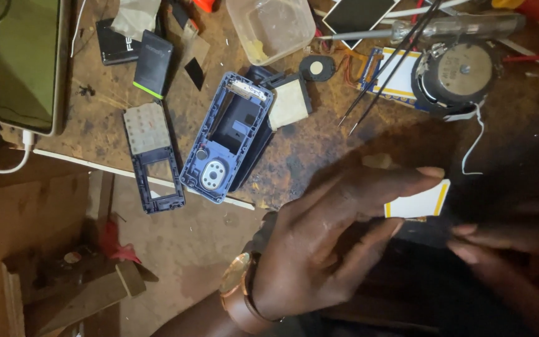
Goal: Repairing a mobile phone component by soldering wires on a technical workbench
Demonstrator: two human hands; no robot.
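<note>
The small white card with a yellow border (420, 205) sits low right of centre, just off the bench (319, 156) edge, pinched between the person's two hands; a gold-coloured bit shows at its lower edge, too dark to tell more. The left hand (325, 243), w/ a wristwatch (239, 290), has its fingers (400, 178) stretched long over the top of the card and a lower finger under it, so they're loosely closed on the card rather than clamped. The right hand (513, 249) comes in from the right, fingertips near the card's right side, but it's in shadow and blurred, so can't tell if it grips or only touches. Judgement: the piece looks thin and bendy, so holding it by the edges w/ light pressure, and keeping it over the bench rather than the floor, would serve best; more light would help too. Farther out on the bench: a blue phone shell (226, 140) lying open, a dark keypad frame (153, 159) just left of it, tweezers (387, 68) up right, a round speaker (460, 75) beyond, a clear plastic tub (272, 28) at top, a battery (153, 64) upper left, and a phone on charge (29, 62) at far left.
</note>
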